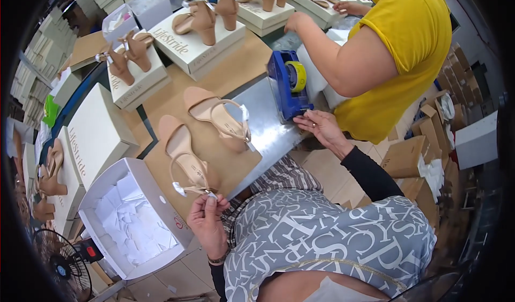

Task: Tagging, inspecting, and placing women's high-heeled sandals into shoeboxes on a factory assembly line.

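Left hand (208,221) has its grip pinched shut on the white tag (185,189) at the ankle strap of the nearer tan sandal (182,154), lying on the cardboard-covered worktop (236,71). Right hand (322,129) rests half-curled by the blue tape dispenser (288,84), holding nothing I can make out. Sandal looks light with a stiff sole and floppy strap; better held by the heel. An open white shoebox (131,219) with tissue sits left, closed cream boxes beyond.
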### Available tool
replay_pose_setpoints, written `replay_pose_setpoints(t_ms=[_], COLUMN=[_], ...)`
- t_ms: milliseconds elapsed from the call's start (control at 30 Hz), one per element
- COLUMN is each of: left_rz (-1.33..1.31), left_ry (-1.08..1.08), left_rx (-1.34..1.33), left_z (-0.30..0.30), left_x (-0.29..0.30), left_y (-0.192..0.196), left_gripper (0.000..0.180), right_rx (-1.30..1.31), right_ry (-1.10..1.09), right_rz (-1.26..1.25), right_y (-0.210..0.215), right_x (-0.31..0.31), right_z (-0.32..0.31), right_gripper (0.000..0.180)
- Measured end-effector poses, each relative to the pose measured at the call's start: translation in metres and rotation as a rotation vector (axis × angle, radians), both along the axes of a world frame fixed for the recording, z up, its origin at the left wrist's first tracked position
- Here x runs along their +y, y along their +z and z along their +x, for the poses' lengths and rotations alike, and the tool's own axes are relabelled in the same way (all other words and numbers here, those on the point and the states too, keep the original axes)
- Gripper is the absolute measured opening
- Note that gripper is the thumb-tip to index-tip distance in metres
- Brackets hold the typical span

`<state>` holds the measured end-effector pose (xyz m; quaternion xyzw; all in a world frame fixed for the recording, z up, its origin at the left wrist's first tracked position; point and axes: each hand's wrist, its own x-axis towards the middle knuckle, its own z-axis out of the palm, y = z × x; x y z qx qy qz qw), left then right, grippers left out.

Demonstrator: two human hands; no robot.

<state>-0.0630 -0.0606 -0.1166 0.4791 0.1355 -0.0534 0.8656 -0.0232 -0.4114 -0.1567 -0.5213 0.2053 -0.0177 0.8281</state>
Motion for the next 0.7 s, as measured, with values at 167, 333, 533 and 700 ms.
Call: replay_pose_setpoints(t_ms=[167, 333, 533, 700], left_rz=[0.013, 0.022, 0.048, 0.122], left_ry=[-0.017, -0.020, -0.006, 0.003], left_rx=[0.010, -0.002, -0.024, 0.003], left_z=[0.002, -0.001, -0.005, -0.004], left_x=[-0.002, -0.003, 0.001, 0.004], left_y=[-0.002, -0.001, -0.005, -0.007], left_gripper=[0.013, 0.014, 0.015, 0.015], right_rx=[-0.016, 0.031, 0.267, 0.428], right_ry=[-0.059, -0.051, 0.021, 0.529], right_rz=[-0.025, -0.307, -1.023, -1.150], right_y=[-0.009, -0.019, -0.013, -0.015], right_x=[0.002, -0.003, -0.006, -0.007], right_z=[-0.005, -0.002, 0.002, -0.007], right_gripper=[0.019, 0.020, 0.019, 0.019])
